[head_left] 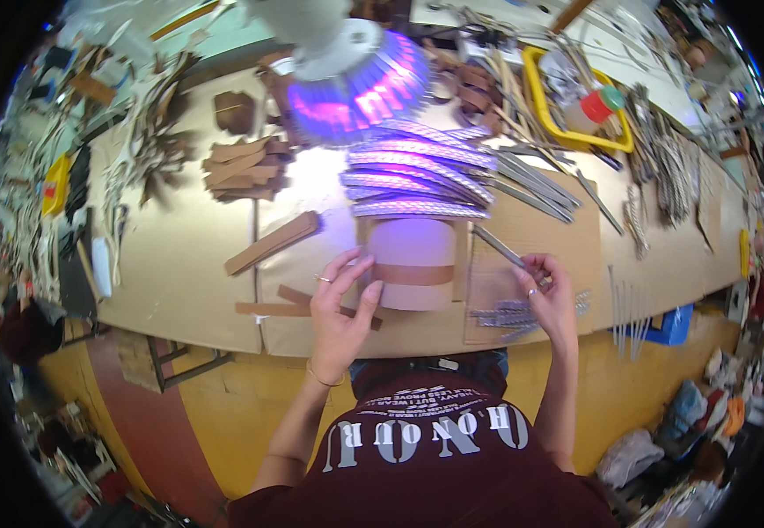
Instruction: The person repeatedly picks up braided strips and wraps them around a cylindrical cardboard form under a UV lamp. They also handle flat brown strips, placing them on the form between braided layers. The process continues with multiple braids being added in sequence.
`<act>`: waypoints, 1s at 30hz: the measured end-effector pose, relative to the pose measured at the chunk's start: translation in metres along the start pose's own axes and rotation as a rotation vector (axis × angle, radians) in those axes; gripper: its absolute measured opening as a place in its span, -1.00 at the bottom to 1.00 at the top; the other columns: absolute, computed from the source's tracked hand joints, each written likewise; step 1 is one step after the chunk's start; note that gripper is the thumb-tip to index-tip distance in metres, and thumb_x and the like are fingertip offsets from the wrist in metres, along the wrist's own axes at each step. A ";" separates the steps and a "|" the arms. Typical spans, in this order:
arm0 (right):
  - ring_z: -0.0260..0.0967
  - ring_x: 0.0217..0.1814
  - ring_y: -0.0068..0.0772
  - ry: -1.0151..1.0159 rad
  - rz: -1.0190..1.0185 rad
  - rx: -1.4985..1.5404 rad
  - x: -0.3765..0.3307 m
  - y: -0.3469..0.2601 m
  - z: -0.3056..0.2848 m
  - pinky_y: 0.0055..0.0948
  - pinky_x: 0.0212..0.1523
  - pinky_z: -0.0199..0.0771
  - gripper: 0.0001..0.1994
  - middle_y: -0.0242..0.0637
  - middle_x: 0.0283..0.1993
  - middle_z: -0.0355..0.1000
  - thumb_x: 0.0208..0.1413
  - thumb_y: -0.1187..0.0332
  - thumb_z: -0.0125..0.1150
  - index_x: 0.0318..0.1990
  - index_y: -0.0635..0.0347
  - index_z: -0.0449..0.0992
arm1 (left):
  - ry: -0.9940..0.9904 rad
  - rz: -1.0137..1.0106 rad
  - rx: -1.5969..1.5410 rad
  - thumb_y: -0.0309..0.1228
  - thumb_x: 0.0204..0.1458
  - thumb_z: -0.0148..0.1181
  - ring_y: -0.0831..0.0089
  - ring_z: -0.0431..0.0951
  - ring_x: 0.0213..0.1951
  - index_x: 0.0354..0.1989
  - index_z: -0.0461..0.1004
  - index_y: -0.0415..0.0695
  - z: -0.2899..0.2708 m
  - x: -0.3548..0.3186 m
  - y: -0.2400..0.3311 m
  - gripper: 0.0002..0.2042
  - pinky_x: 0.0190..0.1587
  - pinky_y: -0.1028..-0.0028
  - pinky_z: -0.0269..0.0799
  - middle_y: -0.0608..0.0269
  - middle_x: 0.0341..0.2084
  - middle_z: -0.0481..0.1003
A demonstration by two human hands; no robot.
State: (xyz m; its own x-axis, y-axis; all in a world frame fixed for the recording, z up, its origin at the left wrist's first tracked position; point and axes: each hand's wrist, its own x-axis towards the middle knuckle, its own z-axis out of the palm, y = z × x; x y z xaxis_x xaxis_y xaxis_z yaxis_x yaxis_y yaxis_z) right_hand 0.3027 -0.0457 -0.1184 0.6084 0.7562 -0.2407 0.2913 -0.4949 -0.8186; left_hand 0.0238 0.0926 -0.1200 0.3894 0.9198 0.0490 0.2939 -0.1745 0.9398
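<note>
Two bare hands work around a pale cylinder-shaped form point(413, 242) wrapped by a brown band point(413, 275), which sits near the front edge of the cardboard-covered worktable point(179, 251); take that form as the centre of the clock. At between eight and nine o'clock, the left hand point(342, 295) has its thumb and fingers spread fairly wide, fingertips at the form's left edge beside the band's end (whether they press on it, I cannot tell). Just past three, the right hand point(544, 290) pinches a slim grey strip point(498, 246) narrowly between thumb and fingers, its far end slanting toward the form. Directly at twelve lies a heap of shiny braided strips point(419, 165), under a glowing purple lamp point(360, 84) at half past eleven. Loose grey strips point(536, 185) lie at two, with a yellow plastic tray point(582, 141) beyond them. Brown leather-like strips point(245, 169) are piled at ten, more flat brown strips point(276, 242) lie toward nine, and small grey metallic pieces point(505, 314) at four.
</note>
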 end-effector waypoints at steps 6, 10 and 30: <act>0.35 -0.02 -0.04 0.174 -0.160 -0.444 0.013 0.012 -0.013 -0.18 0.02 0.34 -0.73 -0.11 -0.12 0.40 0.00 0.27 0.40 -0.22 0.24 0.55 | -0.025 -0.052 -0.104 -0.46 0.03 0.29 0.28 0.47 0.08 -0.07 0.56 -0.21 -0.001 0.007 -0.006 -0.73 0.07 0.32 0.38 0.05 0.06 0.47; 0.36 -0.05 -0.06 0.067 -0.167 -0.516 0.018 0.006 -0.006 -0.17 -0.03 0.33 -0.80 -0.14 -0.19 0.40 0.05 0.29 0.36 -0.28 0.20 0.55 | -0.001 -0.082 -0.143 -0.42 0.08 0.27 0.28 0.42 0.12 -0.08 0.52 -0.23 -0.007 0.006 -0.006 -0.75 0.09 0.35 0.35 0.04 0.10 0.44; 0.47 -0.44 -0.38 0.258 -0.962 -0.622 -0.029 -0.128 -0.028 -0.41 -0.36 0.42 -0.74 -0.30 -0.40 0.54 -0.20 0.46 0.51 -0.30 0.15 0.57 | -0.344 -0.255 -0.878 -0.60 0.19 0.12 0.38 0.60 -0.08 0.18 0.34 -0.35 0.015 0.037 0.077 -0.63 -0.01 0.46 0.55 0.06 -0.13 0.56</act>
State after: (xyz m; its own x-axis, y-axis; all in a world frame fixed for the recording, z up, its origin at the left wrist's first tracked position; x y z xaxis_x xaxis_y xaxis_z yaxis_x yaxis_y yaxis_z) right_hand 0.2685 -0.0163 0.0082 0.0517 0.8589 0.5095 0.9797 0.0552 -0.1925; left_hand 0.0734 0.1076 -0.0504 0.6786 0.7167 -0.1607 -0.2963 0.4674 0.8329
